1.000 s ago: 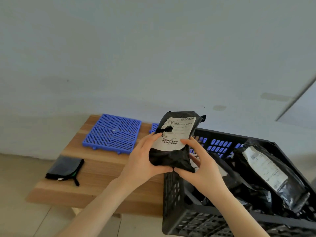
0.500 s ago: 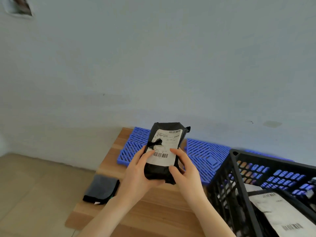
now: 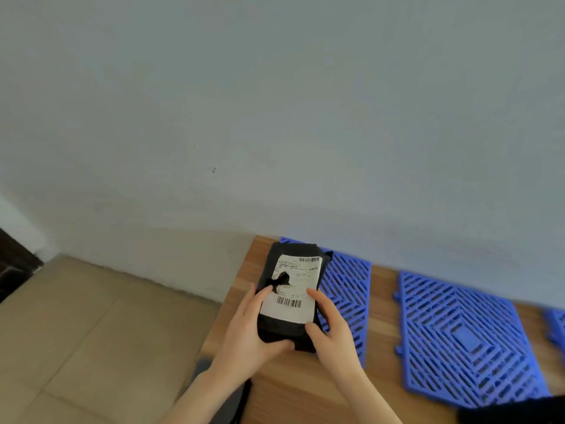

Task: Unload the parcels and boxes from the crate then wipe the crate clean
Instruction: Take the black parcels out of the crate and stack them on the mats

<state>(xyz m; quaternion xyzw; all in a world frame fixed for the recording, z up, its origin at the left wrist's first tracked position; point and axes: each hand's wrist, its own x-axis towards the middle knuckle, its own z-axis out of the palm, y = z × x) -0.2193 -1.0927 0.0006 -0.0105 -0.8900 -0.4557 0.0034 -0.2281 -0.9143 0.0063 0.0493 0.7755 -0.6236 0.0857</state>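
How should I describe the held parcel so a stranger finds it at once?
On the wooden table by the pale wall lie blue grid mats. Over the leftmost mat, left hand and right hand grip a black parcel. Its white barcode label has a torn hole.

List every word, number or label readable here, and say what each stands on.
White shipping label on the black parcel: printed lines too small and blurred to read.
Two barcodes on that label, top and bottom: digits unreadable.
Blue grid mats, wooden table, wall: no text.
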